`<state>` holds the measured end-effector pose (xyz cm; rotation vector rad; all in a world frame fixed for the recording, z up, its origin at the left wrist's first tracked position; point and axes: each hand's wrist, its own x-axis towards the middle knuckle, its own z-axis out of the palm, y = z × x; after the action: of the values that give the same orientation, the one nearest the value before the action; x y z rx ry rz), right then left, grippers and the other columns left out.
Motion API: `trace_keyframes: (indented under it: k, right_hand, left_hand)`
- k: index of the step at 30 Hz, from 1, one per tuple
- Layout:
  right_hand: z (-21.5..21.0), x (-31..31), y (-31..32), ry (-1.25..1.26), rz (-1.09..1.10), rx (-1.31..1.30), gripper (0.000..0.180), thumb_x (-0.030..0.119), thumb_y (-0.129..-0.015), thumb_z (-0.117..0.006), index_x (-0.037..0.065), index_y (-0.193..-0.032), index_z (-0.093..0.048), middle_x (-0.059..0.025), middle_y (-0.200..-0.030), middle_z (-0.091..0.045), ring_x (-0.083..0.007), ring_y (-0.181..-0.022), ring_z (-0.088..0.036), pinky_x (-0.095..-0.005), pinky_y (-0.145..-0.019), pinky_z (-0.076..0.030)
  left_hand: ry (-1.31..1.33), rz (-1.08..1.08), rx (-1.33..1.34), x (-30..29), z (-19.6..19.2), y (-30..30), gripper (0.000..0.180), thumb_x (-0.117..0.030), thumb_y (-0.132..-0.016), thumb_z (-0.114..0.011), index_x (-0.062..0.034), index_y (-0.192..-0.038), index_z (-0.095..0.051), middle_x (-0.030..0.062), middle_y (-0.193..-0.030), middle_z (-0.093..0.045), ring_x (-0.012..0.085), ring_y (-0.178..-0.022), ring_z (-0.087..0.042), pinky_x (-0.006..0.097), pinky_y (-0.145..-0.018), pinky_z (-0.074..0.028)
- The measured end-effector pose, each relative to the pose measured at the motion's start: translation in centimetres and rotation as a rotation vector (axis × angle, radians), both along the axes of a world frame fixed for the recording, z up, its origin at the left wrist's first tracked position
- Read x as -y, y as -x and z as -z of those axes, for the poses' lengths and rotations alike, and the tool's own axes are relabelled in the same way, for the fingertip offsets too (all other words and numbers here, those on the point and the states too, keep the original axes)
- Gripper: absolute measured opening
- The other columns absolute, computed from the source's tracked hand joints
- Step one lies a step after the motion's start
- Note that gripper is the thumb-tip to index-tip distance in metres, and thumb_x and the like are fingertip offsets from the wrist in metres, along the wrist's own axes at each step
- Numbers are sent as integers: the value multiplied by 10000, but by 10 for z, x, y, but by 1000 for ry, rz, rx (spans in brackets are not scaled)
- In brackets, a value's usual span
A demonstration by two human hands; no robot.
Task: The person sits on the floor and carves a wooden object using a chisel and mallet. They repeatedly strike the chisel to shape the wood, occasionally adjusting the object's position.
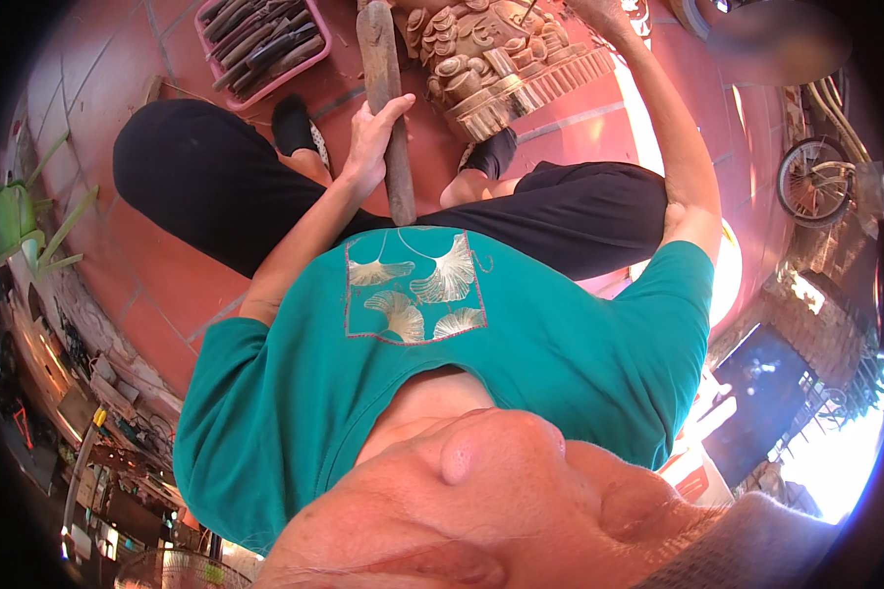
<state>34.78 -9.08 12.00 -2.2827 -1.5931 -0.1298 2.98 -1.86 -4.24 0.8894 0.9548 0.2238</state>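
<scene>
My left hand (375,135) is closed round a long, worn wooden club (384,74), which slants over my crossed legs with its lower end near my shirt. Beyond my feet stands a carved wooden piece (496,59) with clusters of rounded, coin-like and ingot-like shapes and a ribbed base. My right arm reaches far past the carving's right side. Only part of my right hand (599,12) shows at the top edge, close to the carving, and its fingers are cut off from view. A thin dark rod (528,12) sticks up by the carving's top.
A pink plastic basket (326,44) filled with several dark-handled tools (265,39) sits on the red tiled floor (172,329) at the far left. Green plastic things (12,224) stand at the left rim. A bicycle wheel (813,182) shows at the right. Clutter lines the lower left.
</scene>
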Motion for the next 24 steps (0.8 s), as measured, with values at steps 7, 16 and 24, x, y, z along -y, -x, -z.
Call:
trace_keyframes:
  k: [7,16,24]
  right_hand:
    - [36,-7,-18,-51,44,-606,286,236,-929,-728,-20,-801,-738,-76,-670,-716,-129,-559,-653,-294,-524,-524]
    - [45,3,4,101,-162,-864,218,131,-924,-744,14,-1071,-635,-75,-1044,-680,-192,-993,-660,-355,-895,-532]
    - [61,3,12,17,-131,-982,166,123,-917,-752,16,-1003,-658,-110,-1035,-717,-210,-963,-679,-361,-876,-545]
  left_hand:
    - [-18,11,51,-1,2,-8,410,-331,-843,-839,-82,-1009,-559,18,-755,-618,124,-609,-610,276,-561,-512]
    - [9,15,76,0,-1,-12,369,-307,-865,-820,-81,-1013,-569,19,-743,-618,125,-588,-606,275,-541,-493]
    - [19,21,116,0,-6,-6,368,-308,-863,-820,-80,-1006,-570,18,-739,-612,123,-590,-597,279,-555,-488]
